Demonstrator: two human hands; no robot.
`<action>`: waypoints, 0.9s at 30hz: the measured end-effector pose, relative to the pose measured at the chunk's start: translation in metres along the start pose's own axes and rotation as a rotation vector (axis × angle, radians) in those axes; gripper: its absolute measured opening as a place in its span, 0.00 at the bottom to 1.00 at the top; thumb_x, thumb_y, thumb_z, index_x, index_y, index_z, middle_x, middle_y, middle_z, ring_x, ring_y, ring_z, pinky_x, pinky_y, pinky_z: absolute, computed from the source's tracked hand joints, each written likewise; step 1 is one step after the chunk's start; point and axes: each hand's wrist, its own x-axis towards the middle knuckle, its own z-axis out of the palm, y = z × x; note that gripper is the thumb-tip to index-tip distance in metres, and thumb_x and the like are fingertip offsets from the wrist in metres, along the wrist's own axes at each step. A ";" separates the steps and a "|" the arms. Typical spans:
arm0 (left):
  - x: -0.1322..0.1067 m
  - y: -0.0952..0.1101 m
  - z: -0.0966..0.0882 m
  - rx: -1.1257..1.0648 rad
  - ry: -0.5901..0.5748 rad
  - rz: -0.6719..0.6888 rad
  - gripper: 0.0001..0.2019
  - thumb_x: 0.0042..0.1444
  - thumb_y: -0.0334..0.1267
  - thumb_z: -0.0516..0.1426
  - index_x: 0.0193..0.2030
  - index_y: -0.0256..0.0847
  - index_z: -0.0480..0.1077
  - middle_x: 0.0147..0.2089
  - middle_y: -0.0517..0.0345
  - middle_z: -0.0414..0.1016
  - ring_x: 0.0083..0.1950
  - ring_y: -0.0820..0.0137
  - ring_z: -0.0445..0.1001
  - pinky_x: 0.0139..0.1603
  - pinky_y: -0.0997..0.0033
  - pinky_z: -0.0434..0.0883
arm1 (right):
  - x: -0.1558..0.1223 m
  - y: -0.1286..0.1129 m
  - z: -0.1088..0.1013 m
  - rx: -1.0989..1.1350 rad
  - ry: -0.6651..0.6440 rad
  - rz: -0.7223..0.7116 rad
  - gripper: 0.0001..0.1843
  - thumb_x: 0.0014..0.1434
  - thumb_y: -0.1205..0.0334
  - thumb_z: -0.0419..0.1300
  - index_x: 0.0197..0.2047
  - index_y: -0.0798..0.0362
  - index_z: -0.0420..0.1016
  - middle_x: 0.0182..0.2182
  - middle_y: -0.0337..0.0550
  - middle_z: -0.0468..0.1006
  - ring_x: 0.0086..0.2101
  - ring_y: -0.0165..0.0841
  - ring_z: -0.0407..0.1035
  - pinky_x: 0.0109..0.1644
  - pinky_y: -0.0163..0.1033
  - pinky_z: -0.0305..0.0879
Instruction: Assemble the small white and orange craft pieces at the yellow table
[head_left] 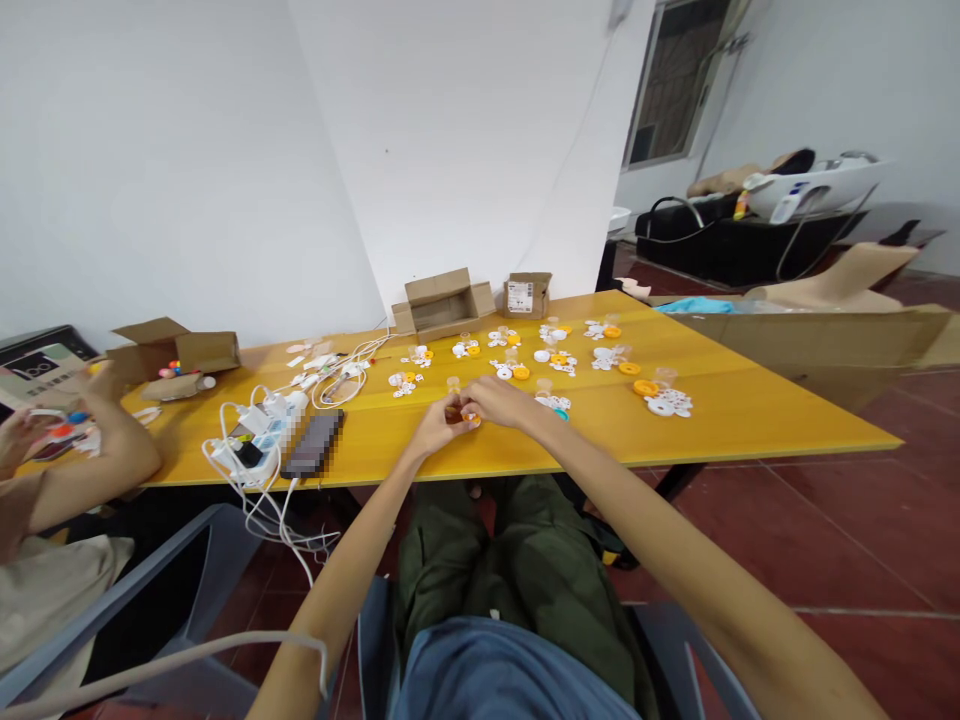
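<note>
At the table's near edge my left hand (pixel 439 424) and my right hand (pixel 496 400) meet, fingers closed together around something small. A bit of orange (pixel 472 418) shows below the fingertips; my fingers hide the rest, so its kind cannot be told. Just behind them stands a small clear plastic cup (pixel 453 383). To the right of my right hand lie a teal ring-shaped piece (pixel 560 413) and white printed discs. Farther off are several little groups of white discs (pixel 670 402), orange ring-shaped pieces (pixel 646 387) and clear cups (pixel 665 376).
Left of my hands are a phone (pixel 315 443), a power strip (pixel 274 440) and tangled white cables (pixel 346 375). Cardboard boxes (pixel 444 302) stand along the wall. At far left another person's arm (pixel 112 450) rests over the table (pixel 780 420), near an open carton (pixel 174 345).
</note>
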 end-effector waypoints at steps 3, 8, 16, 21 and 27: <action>0.000 0.000 0.000 0.013 0.004 0.013 0.18 0.43 0.46 0.72 0.37 0.39 0.75 0.38 0.56 0.81 0.39 0.64 0.79 0.44 0.65 0.75 | -0.001 -0.002 0.000 -0.033 0.007 0.041 0.11 0.63 0.64 0.59 0.42 0.51 0.85 0.38 0.49 0.84 0.40 0.40 0.76 0.39 0.37 0.61; 0.000 0.001 0.000 0.026 0.006 0.035 0.18 0.44 0.44 0.72 0.40 0.40 0.77 0.39 0.55 0.82 0.40 0.64 0.79 0.46 0.64 0.75 | -0.006 -0.010 -0.004 -0.125 0.024 0.075 0.12 0.65 0.60 0.59 0.45 0.49 0.84 0.41 0.51 0.84 0.43 0.43 0.77 0.42 0.39 0.64; 0.001 -0.002 -0.001 0.022 0.004 0.059 0.20 0.44 0.42 0.71 0.44 0.40 0.77 0.41 0.56 0.81 0.44 0.65 0.78 0.50 0.65 0.74 | -0.009 -0.022 -0.009 -0.298 -0.029 0.108 0.20 0.70 0.52 0.53 0.50 0.51 0.83 0.46 0.57 0.83 0.47 0.47 0.77 0.46 0.43 0.67; 0.002 -0.002 0.000 0.015 -0.011 0.045 0.19 0.44 0.45 0.71 0.41 0.40 0.76 0.38 0.56 0.80 0.41 0.64 0.79 0.47 0.64 0.75 | -0.011 -0.022 -0.008 -0.293 0.001 0.140 0.22 0.72 0.54 0.49 0.48 0.53 0.83 0.46 0.57 0.83 0.47 0.46 0.77 0.45 0.42 0.66; 0.002 -0.001 -0.001 0.051 0.006 0.042 0.18 0.44 0.42 0.71 0.43 0.40 0.78 0.38 0.56 0.81 0.40 0.65 0.78 0.48 0.64 0.74 | -0.024 -0.012 0.002 -0.122 0.112 0.297 0.22 0.73 0.58 0.47 0.45 0.53 0.83 0.45 0.54 0.84 0.46 0.42 0.77 0.43 0.38 0.64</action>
